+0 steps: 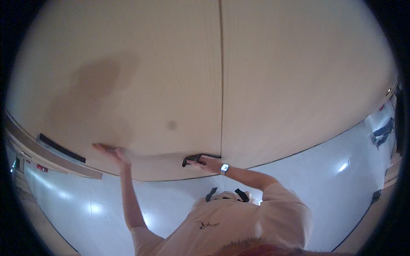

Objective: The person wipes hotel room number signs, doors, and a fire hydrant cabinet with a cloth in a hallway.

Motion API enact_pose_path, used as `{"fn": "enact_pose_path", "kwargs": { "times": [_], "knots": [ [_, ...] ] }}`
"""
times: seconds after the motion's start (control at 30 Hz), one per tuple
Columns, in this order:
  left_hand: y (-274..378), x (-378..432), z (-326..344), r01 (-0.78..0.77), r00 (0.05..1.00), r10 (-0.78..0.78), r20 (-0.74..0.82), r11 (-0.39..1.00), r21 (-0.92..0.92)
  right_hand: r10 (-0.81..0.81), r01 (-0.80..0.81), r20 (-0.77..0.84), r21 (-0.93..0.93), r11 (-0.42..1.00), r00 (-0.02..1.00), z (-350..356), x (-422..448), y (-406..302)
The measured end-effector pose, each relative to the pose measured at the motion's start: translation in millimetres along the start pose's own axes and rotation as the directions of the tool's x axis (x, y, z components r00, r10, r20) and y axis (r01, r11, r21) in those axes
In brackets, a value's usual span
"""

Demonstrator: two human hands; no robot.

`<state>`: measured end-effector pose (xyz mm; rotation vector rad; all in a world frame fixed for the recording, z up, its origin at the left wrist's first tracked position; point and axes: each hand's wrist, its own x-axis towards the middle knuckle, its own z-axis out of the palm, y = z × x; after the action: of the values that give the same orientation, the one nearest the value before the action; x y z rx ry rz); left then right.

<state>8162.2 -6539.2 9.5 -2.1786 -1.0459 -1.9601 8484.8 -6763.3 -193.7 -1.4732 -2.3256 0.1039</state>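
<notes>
A large light wood-toned panel (166, 80) fills the upper view, split by a straight dark seam (221, 83). Close to that seam, my right hand (209, 164) has its fingers around a black handle-like piece (191, 158). Part of the piece is covered by the fingers, so its exact kind is unclear. My left hand (112, 155) is spread near the lower left of the panel and holds nothing. Whether its palm touches the surface, I cannot tell. A smartwatch (225, 167) sits on my right wrist.
A long black strip (62, 148) lies along the panel's left edge. Below is a pale, glossy tiled floor (96, 198). Dark blue items (382, 132) lie on the floor at far right. Small red items (41, 167) show at far left.
</notes>
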Motion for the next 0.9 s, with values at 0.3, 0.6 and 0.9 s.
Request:
{"fn": "enact_pose_path", "kwargs": {
  "times": [0.3, 0.6, 0.9],
  "knots": [
    [152.8, -41.7, 66.9, -0.097, 0.986, 0.088, 0.140, 0.994, 0.059, -0.077, -0.367, -0.631, -0.541, 0.756, 0.772, -335.5, 42.2, -43.3],
    [138.5, -105.4, 75.4, -0.122, 0.948, 0.042, 0.316, 0.964, 0.236, -0.102, -0.519, -0.777, -0.505, 0.690, 0.621, -396.6, 76.8, -72.0],
    [230.4, -48.1, 36.5, -0.248, 0.910, 0.222, 0.350, 0.968, 0.032, -0.129, 0.072, -0.030, -0.689, 0.721, 0.991, -148.8, -47.5, 28.5]
  ]
}}
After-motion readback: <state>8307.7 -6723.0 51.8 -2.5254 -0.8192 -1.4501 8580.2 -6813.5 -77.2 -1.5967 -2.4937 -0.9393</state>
